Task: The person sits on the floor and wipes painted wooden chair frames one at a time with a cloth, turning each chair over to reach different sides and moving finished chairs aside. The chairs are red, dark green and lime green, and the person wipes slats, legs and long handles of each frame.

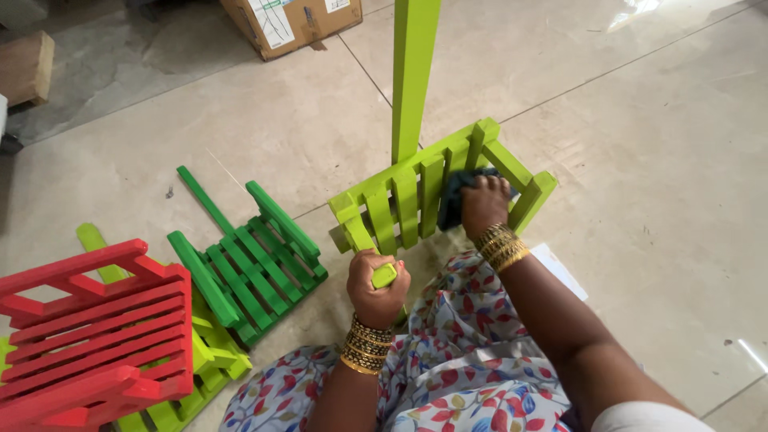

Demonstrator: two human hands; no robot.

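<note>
Basically the lime stool [436,188] is tipped on its side right in front of the knees, slatted seat facing the camera. One leg [414,76] sticks straight up and away; the seat's slats run roughly up-down in view, and the seat's long edge slopes from lower left to upper right.

Left hand [376,284]: clenched round the end of the near leg [385,275] at the stool's lower-left corner, knuckles up. It sits below and left of the seat, closest to the body.

Right hand [482,204]: fingers curled over a dark cloth [454,196], pressing it on the right part of the seat, just inside the right frame rail. Cloth sits between palm and slats; most of it is hidden under the hand.

Key relation: cloth lies up and right of the left hand, directly under the right hand. The unwiped-looking slats extend left of the cloth, toward the left hand; I can't tell from the picture which slats are clean. Right hand is the nearer one to every slat; left is only at the leg.

Nearby on the floor [640,160]: a green stool [252,256] on its back, well left, and a red stool [92,328] stacked on another lime one at far left. Cardboard box [288,24] top centre, well apart.
</note>
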